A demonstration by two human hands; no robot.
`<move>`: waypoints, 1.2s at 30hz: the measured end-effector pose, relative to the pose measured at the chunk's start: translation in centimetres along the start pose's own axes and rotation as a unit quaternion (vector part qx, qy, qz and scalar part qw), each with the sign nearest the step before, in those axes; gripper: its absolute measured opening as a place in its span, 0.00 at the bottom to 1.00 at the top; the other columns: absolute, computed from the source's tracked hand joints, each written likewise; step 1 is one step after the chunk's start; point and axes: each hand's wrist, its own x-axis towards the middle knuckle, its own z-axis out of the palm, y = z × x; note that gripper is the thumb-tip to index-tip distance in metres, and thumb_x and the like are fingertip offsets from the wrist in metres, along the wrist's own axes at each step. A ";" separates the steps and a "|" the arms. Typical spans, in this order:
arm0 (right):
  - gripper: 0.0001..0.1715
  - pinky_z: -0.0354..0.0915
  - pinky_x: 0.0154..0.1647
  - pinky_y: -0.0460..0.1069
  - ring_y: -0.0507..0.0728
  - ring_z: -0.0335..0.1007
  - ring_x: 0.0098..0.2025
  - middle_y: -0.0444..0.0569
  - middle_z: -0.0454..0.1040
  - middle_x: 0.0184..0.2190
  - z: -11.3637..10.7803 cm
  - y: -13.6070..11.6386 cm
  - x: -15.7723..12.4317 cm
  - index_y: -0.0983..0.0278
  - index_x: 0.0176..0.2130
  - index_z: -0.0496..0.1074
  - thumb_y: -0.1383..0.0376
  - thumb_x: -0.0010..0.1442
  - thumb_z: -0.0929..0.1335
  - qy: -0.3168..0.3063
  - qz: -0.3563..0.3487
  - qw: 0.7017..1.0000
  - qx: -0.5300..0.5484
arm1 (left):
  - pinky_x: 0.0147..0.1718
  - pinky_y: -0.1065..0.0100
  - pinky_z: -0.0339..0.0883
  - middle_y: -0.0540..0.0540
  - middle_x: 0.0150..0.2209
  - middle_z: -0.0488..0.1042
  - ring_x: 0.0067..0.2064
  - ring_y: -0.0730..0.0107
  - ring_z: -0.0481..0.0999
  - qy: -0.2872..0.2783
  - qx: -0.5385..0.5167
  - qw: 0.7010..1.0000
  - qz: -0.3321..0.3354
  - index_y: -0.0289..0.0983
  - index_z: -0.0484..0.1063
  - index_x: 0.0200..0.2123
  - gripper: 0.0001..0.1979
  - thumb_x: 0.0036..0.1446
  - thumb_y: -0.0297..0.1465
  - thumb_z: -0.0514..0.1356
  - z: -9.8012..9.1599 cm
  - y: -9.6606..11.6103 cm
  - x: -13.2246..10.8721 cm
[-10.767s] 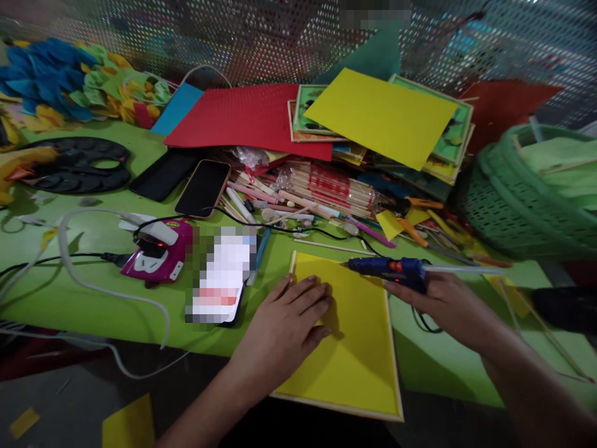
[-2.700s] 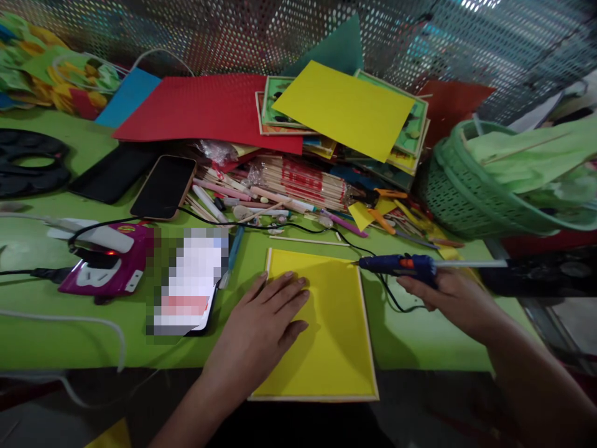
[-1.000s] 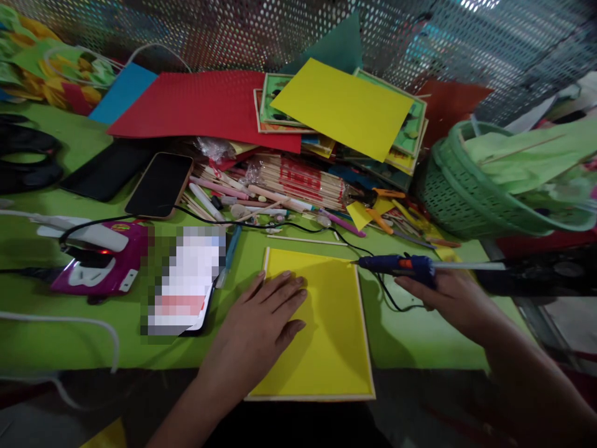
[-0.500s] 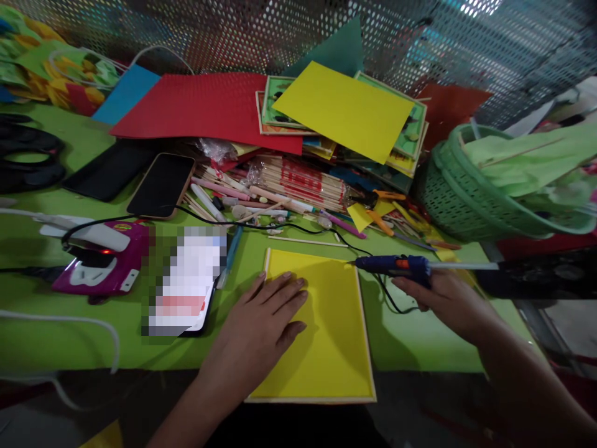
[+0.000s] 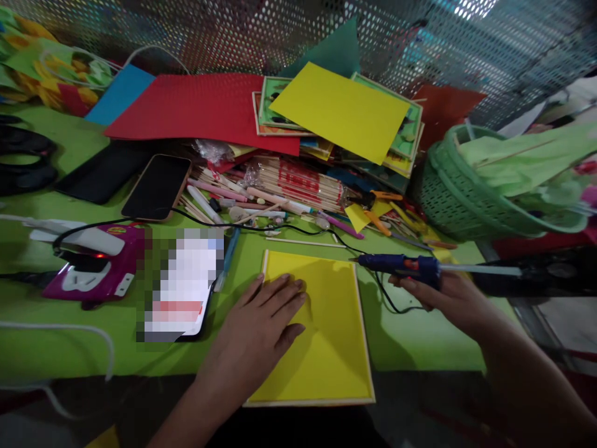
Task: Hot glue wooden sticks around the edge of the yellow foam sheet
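Observation:
A yellow sheet (image 5: 326, 348) lies at the table's front edge, with thin pale wooden sticks (image 5: 366, 339) along its left, right and near edges. My left hand (image 5: 265, 323) rests flat on the sheet's left part, fingers stretched out. In my right hand (image 5: 448, 298) is a blue glue gun (image 5: 401, 266), pointing left, a pale glue stick (image 5: 480, 269) jutting from its rear. Its nozzle is close to the sheet's far right corner; whether it touches cannot be made out. A loose wooden stick (image 5: 305, 242) lies just beyond the sheet's far edge.
A black cord (image 5: 261, 228) crosses the table from a purple power strip (image 5: 97, 274). Left of the sheet lies a lit phone (image 5: 181, 286). Behind are a dark phone (image 5: 157, 186), bundled sticks (image 5: 298, 180), coloured paper (image 5: 205, 109) and a green basket (image 5: 466, 186) at right.
The glue gun in my right hand has moved slightly right, its nozzle drawing back from over the sheet to its far right corner. My left hand stays on the sheet.

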 end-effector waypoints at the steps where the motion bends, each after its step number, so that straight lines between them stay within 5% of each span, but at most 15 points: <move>1: 0.34 0.61 0.23 0.50 0.56 0.64 0.24 0.51 0.76 0.27 0.0 0.0 -0.1 0.66 0.40 0.82 0.39 0.57 0.69 -0.012 0.009 1.000 0.010 | 0.70 0.56 0.53 0.53 0.64 0.72 0.66 0.65 0.68 0.001 0.001 1.000 0.001 0.43 0.71 0.61 0.20 0.71 0.40 0.54 0.0 0.0 0.0; 11: 0.35 0.59 0.23 0.51 0.57 0.61 0.24 0.46 0.65 0.20 0.2 -0.7 -0.2 0.66 0.36 0.78 0.37 0.57 0.66 -0.034 0.040 0.999 -0.006 | 0.70 0.56 0.52 0.52 0.64 0.71 0.67 0.65 0.67 0.006 0.002 1.000 0.000 0.43 0.70 0.62 0.20 0.71 0.40 0.54 0.1 -0.1 -0.1; 36: 0.28 0.56 0.21 0.49 0.55 0.60 0.21 0.44 0.63 0.15 0.7 -1.1 0.3 0.59 0.20 0.64 0.43 0.59 0.65 -0.019 -0.002 0.997 -0.069 | 0.70 0.56 0.52 0.51 0.63 0.72 0.67 0.66 0.67 -0.005 -0.002 1.000 -0.001 0.44 0.72 0.60 0.19 0.71 0.40 0.53 0.1 -0.1 -0.1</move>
